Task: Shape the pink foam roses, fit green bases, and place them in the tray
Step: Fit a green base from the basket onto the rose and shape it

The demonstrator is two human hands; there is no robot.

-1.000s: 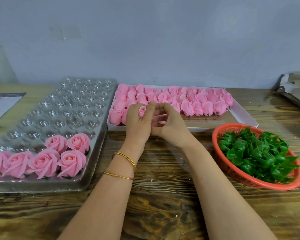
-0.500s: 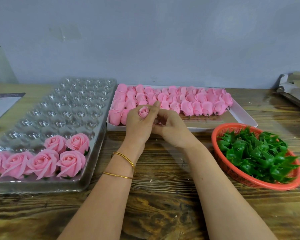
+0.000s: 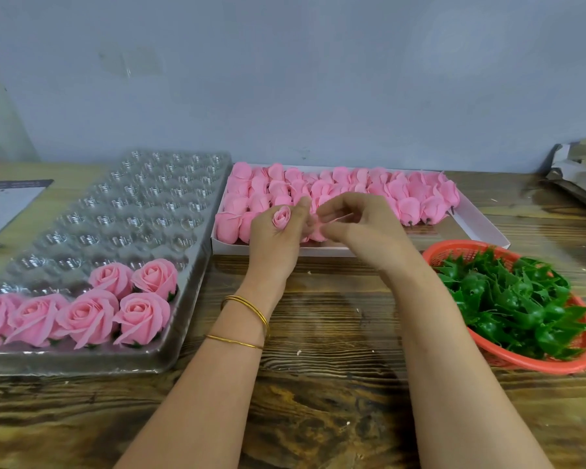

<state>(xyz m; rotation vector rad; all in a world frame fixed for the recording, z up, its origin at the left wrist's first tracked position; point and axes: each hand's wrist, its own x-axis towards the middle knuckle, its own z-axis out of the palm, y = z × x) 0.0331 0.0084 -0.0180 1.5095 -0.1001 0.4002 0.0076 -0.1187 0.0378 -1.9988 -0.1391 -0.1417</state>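
My left hand (image 3: 275,238) grips a small pink foam rose bud (image 3: 281,216) upright in its curled fingers. Beside it, my right hand (image 3: 359,225) has its curled fingertips at the bud's outer petals on the right side. Both hands hover in front of a white box (image 3: 481,228) packed with several unshaped pink buds (image 3: 352,187). A clear plastic tray (image 3: 122,211) at the left holds several finished roses (image 3: 115,299) with green bases along its near edge. A red basket (image 3: 582,353) at the right is full of green bases (image 3: 515,299).
The wooden table (image 3: 318,384) stretches in front of me. A printed sheet (image 3: 4,204) lies at the far left. Folded cardboard (image 3: 582,174) sits at the far right against the grey wall.
My left hand has kept hold of the bud while it turned a little. My right hand's fingers have moved up and spread slightly at the petals.
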